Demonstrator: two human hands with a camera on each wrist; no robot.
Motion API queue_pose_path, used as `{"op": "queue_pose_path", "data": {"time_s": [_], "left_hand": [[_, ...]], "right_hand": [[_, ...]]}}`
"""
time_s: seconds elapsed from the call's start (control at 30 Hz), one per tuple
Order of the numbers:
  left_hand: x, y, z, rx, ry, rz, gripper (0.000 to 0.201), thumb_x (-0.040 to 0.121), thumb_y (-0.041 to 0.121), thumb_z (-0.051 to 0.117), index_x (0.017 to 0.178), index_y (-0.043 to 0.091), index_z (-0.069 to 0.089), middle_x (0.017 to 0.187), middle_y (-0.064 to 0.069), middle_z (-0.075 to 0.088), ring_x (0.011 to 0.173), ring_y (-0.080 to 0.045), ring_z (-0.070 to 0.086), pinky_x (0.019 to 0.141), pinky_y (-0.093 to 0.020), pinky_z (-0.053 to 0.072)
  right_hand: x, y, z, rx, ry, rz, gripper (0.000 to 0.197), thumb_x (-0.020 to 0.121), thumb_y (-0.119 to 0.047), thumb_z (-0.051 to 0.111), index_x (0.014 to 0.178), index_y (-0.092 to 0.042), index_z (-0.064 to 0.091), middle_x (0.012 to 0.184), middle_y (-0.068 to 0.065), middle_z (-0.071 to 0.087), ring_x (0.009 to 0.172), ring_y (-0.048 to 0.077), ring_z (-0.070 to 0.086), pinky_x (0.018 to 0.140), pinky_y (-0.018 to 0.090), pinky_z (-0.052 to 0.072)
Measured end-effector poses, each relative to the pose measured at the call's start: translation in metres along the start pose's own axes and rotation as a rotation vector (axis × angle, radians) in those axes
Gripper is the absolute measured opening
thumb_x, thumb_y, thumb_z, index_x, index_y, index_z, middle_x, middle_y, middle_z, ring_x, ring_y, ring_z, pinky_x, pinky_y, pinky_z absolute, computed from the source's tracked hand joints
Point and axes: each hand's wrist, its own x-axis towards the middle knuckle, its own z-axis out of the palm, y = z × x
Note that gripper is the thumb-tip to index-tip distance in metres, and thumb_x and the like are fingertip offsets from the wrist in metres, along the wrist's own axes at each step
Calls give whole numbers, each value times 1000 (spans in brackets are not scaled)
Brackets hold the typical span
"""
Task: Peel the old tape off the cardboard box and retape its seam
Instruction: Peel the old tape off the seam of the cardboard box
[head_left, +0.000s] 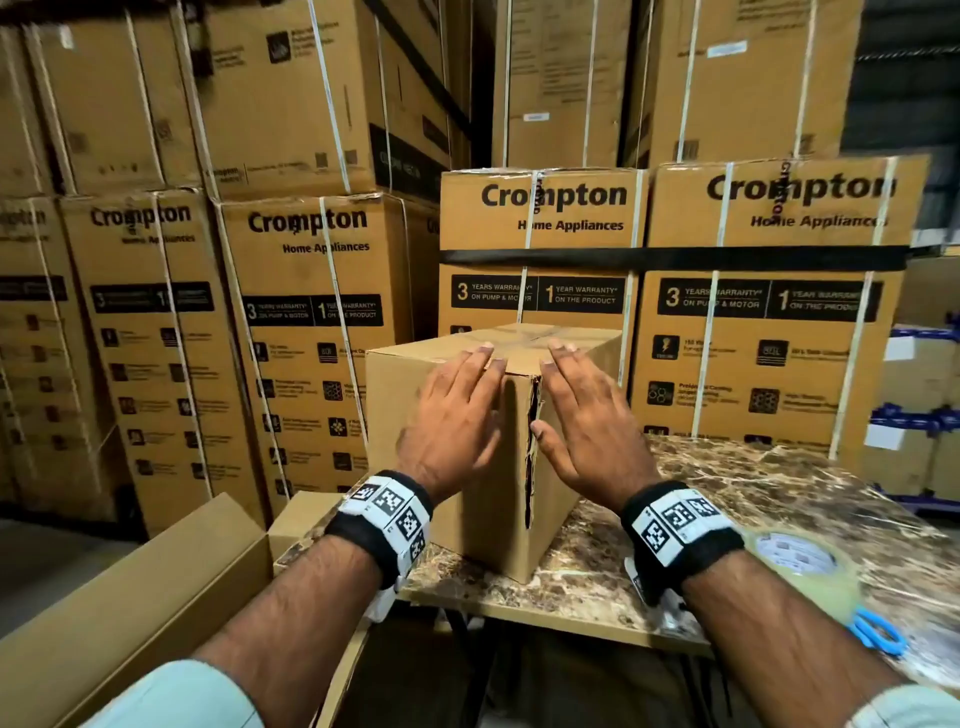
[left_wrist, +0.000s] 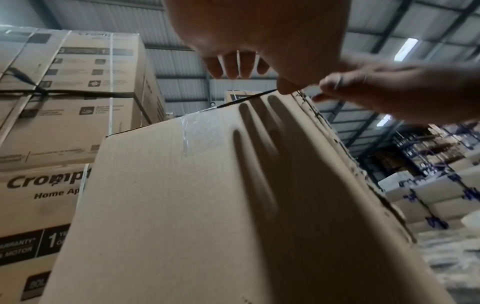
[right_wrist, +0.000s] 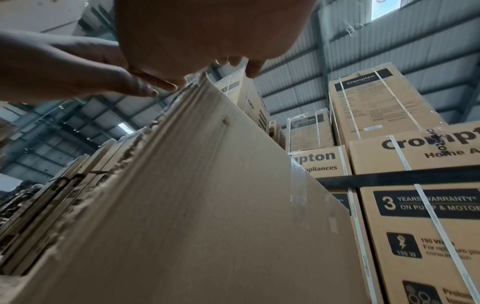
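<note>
A brown marble-patterned tabletop (head_left: 769, 483) is carrying a plain brown cardboard box (head_left: 447, 415) at its ten o'clock corner, while a clear packing-tape roll (head_left: 800, 564) and blue-handled scissors (head_left: 878, 631) are lying near four o'clock.

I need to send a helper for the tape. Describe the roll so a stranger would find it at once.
Start at the marble-patterned table holding the plain cardboard box. Along the table's near right edge, beside the right hand's wrist, lies the tape roll, flat. It is a clear ring with a white-labelled core, next to blue-handled scissors.
</note>
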Motion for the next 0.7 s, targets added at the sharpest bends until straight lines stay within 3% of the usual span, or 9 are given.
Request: {"op": "queue_pose_path", "data": {"time_s": [0.13, 0.23, 0.33, 0.4, 0.47, 0.57, 0.7], "left_hand": [[5, 1, 10, -42, -51, -2, 70, 96, 43, 34, 155, 18, 5, 163, -4, 2, 150, -18, 0, 122, -40, 1], [9, 0, 18, -75, -101, 1, 69, 97, 45, 33, 155, 19, 5, 163, -2, 3, 150, -15, 0, 121, -36, -4], [19, -7, 11, -64, -116, 5, 63, 95, 47, 34, 151, 20, 22, 154, -4, 32, 141, -21, 28, 120, -41, 18], [31, -12, 0, -62, -132, 35, 56, 93, 47, 34, 141, 20, 40, 139, -4, 50, 126, -21, 44, 109, -41, 36], [43, -17, -8, -62, -156, 101, 48, 92, 45, 37, 130, 19, 50, 123, -4, 58, 111, -21, 52, 95, -38, 46], [52, -18, -8, -61, -133, 134, 41, 92, 43, 38, 116, 17, 57, 107, -5, 60, 97, -21, 54, 82, -39, 49], [44, 3, 9, -149, 67, -34, 36, 93, 43, 37, 104, 17, 60, 96, -1, 59, 87, -17, 51, 73, -38, 46]], "right_hand": [[8, 7, 9, 167, 14, 46, 70, 96, -45, 33, 154, -11, 17, 163, 11, 17, 151, 23, 14, 122, 44, 15], [11, 9, 20, 269, 38, 44, 71, 94, -46, 32, 155, -13, 15, 161, 13, 24, 150, 23, 19, 121, 44, 16], [6, 17, 28, 341, 27, 39, 71, 95, -47, 31, 155, -13, 16, 159, 13, 30, 147, 24, 25, 121, 44, 20], [4, 23, 31, 397, 17, 26, 68, 95, -46, 32, 154, -15, 19, 157, 11, 34, 145, 23, 29, 119, 45, 25], [5, 25, 30, 443, 26, 5, 63, 95, -43, 35, 151, -16, 27, 154, 9, 39, 143, 21, 32, 116, 46, 31], [13, 23, 27, 511, 106, 34, 52, 96, -36, 38, 142, -14, 45, 142, 6, 52, 133, 18, 44, 111, 39, 37], [21, 14, 24, 557, 243, 92, 38, 96, -26, 41, 125, -10, 62, 122, 5, 65, 115, 17, 55, 99, 31, 43]]}}
